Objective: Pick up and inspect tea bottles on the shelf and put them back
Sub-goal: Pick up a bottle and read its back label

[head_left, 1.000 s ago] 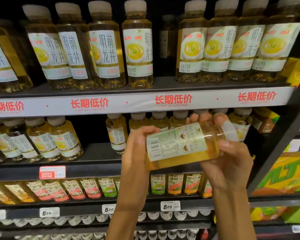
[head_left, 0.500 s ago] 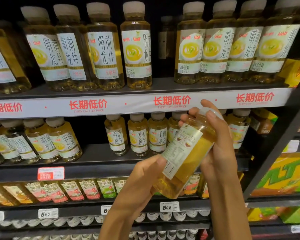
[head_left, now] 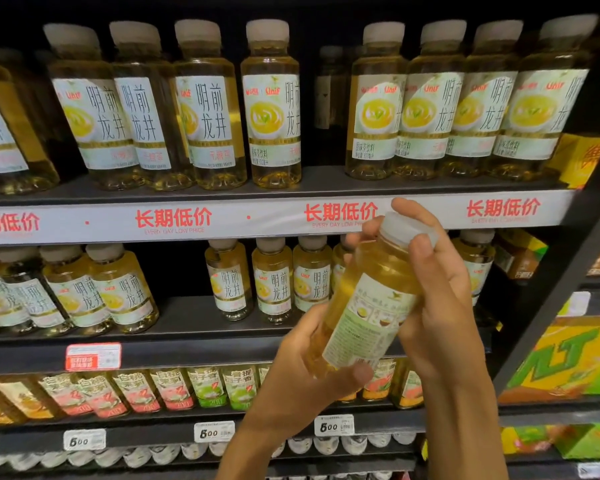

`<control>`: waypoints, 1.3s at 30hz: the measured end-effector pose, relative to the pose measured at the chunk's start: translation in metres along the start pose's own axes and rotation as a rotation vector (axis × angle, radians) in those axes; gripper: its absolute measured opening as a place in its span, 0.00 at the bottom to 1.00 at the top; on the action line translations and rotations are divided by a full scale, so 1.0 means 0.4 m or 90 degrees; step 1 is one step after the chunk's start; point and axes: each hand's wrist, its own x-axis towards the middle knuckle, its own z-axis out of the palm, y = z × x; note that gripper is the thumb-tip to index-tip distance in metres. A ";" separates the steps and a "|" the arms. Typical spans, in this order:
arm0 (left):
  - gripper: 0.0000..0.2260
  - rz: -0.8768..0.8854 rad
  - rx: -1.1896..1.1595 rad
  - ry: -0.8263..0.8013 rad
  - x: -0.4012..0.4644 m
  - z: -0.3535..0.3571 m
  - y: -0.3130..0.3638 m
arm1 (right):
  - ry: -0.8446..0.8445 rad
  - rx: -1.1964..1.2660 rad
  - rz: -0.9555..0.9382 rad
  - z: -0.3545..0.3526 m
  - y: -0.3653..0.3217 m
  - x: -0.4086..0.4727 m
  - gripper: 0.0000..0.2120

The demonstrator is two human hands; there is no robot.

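Now the tea bottle stands far closer to upright than a second ago, when I saw it lying almost level between the hands; half a second back it was already tipping up, and it has since risen a little further, cap leaning up and to the right. My left hand cups the bottle's base, thumb curled round the lower front just under the label. My right hand wraps the upper body from the right side, with fingertips lying against the white cap; a second ago that hand held the cap end out sideways. The back label faces me now, where earlier its barcode edge showed. The cap has climbed to overlap the white price strip of the upper shelf. Behind the bottle, the row of matching bottles on the middle shelf is back in view, left of it.
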 end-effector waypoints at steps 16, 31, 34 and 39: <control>0.29 -0.105 -0.015 0.060 -0.011 -0.020 -0.038 | 0.007 -0.032 0.069 0.017 0.017 -0.021 0.23; 0.19 -0.111 -0.134 0.159 -0.006 -0.008 -0.047 | -0.002 -0.135 0.035 0.034 0.035 -0.015 0.20; 0.29 -0.159 -0.180 0.165 -0.007 -0.020 -0.051 | 0.000 -0.113 0.019 0.034 0.036 -0.014 0.17; 0.18 -0.195 -0.162 0.076 -0.005 -0.016 -0.041 | -0.009 -0.079 0.048 0.022 0.043 -0.010 0.17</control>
